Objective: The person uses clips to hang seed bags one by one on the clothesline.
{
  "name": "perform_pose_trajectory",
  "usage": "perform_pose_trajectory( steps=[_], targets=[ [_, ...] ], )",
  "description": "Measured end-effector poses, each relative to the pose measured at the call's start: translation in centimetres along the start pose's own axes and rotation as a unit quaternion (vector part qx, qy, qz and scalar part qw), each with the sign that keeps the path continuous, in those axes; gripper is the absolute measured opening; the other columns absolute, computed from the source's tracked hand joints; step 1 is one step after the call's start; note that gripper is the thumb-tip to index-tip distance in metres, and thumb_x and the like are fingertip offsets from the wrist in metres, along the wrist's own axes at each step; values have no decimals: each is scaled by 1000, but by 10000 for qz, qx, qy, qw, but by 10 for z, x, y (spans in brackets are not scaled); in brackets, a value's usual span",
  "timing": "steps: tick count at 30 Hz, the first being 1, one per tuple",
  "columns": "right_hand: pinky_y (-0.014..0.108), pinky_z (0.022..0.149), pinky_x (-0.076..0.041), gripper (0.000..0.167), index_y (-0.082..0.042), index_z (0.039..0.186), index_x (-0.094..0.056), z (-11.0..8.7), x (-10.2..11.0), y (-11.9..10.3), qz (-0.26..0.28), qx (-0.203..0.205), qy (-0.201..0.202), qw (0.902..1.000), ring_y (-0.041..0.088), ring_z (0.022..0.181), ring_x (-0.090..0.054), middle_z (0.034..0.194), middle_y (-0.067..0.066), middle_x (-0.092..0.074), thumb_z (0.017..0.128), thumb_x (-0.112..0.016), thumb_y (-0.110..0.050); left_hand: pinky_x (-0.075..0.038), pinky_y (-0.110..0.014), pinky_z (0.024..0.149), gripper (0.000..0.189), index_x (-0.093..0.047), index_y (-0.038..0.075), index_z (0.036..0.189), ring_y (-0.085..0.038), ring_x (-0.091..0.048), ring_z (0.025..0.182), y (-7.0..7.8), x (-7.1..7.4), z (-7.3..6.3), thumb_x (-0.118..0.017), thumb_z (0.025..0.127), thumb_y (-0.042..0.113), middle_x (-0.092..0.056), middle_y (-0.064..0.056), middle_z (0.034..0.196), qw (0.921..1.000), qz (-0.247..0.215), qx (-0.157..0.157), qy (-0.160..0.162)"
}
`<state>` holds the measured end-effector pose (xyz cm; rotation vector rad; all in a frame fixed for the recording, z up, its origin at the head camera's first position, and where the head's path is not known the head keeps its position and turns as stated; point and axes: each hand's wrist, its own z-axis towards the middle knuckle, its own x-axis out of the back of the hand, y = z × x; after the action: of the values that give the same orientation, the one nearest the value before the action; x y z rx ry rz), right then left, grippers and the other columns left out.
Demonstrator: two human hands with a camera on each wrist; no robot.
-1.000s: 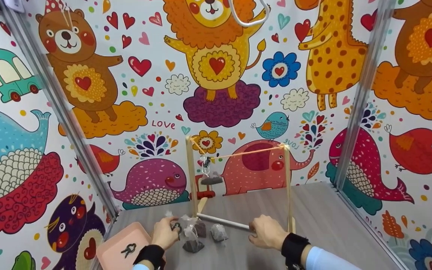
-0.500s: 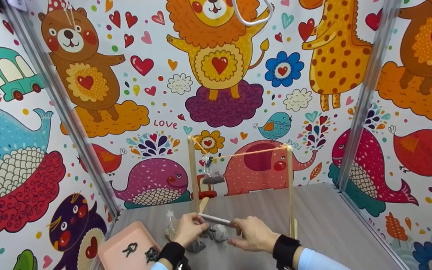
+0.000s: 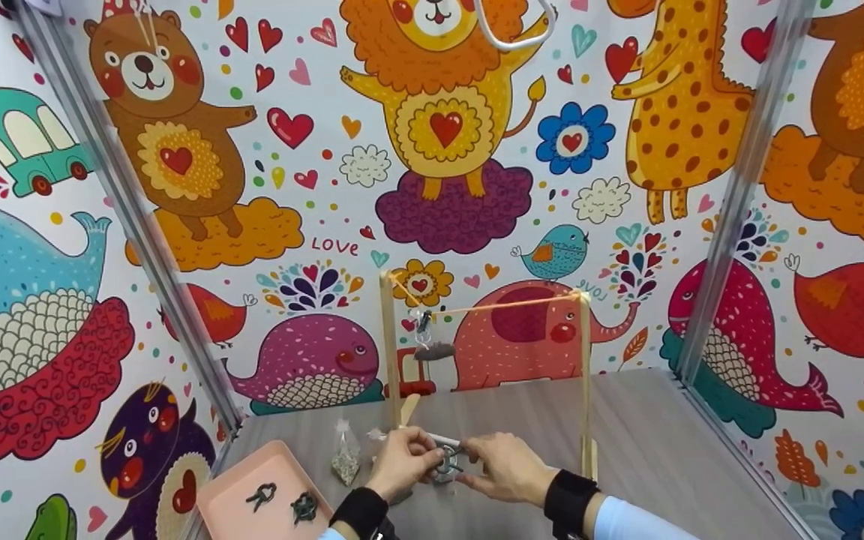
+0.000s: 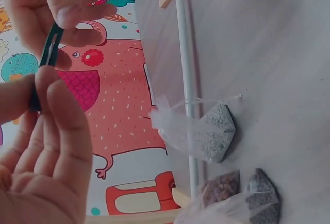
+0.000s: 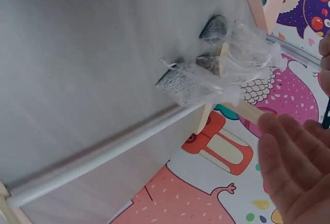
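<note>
My left hand (image 3: 402, 465) pinches one end of a dark green clip (image 4: 50, 49) between thumb and forefinger. Thumb and fingers of my right hand (image 3: 511, 469) meet the clip's other end, so it spans both hands. The hands are just above the white rod (image 4: 184, 54) and the small mesh bags. One bag of pale grey grains (image 4: 219, 131) overlaps the rod. Beside it lie a reddish-brown bag (image 4: 221, 189) and a dark grey bag (image 4: 264, 195). To the left of my left hand stands a pale speckled bag (image 3: 346, 459).
A pink tray (image 3: 226, 487) at the left holds more dark clips (image 3: 304, 508). Two wooden posts (image 3: 586, 375) carry an orange string (image 3: 507, 305), from which a clipped bag of dark grains (image 3: 434, 351) hangs. Patterned walls enclose the grey tabletop (image 3: 649, 435).
My left hand has moved right from beside the tray, with a clip in its fingers. My right hand has come left from the rod, and the two now meet at the clip.
</note>
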<state>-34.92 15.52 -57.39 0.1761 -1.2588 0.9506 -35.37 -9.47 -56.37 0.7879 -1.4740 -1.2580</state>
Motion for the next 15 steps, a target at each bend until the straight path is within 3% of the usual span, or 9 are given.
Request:
perform_pose_trajectory(
  steps=[4,7,9,11,13,15],
  targets=[
    [11,63,-44,20,-16,102,-74,-4,-2,5,-401,436,286,9978,-4,70,-60,85,-3,-75,102,-82,-35,-63,-26,62,11,-73,-1,102,-9,-71,68,-4,2,-1,-77,103,9,-81,-11,85,9998,158,-28,114],
    [9,59,-39,18,-18,94,-71,-7,-2,10,-795,747,582,9923,-7,65,-55,75,-6,-69,97,-84,-29,-61,-26,66,9,-76,2,102,-10,-72,74,-14,6,1,-78,102,11,-81,-12,91,9910,952,-469,820],
    [7,57,-35,18,-18,88,-70,-9,-2,14,-984,958,748,9877,-9,62,-50,70,-7,-66,94,-86,-25,-62,-31,71,5,-78,5,101,-14,-75,80,-24,10,1,-80,99,10,-81,-11,94,9714,1725,-609,1513],
    [6,56,-31,19,-18,84,-70,-12,0,18,-1135,1159,864,9830,-11,61,-44,67,-9,-63,91,-87,-21,-63,-40,80,11,-79,9,103,-22,-77,89,-37,13,1,-84,93,9,-81,-10,99,9423,2542,-457,2128],
    [7,56,-27,20,-19,80,-70,-15,1,24,-1290,1393,963,9771,-12,59,-38,63,-10,-59,90,-87,-17,-64,-52,89,22,-80,10,111,-32,-77,100,-49,14,1,-86,90,9,-81,-12,109,9227,3070,-9,2333],
    [8,56,-23,23,-20,77,-69,-18,3,28,-1445,1606,1080,9704,-10,59,-33,61,-10,-57,89,-88,-14,-62,-61,95,36,-79,10,124,-40,-75,111,-61,15,2,-87,89,12,-78,-17,120,9095,3463,427,2259]
  ],
)
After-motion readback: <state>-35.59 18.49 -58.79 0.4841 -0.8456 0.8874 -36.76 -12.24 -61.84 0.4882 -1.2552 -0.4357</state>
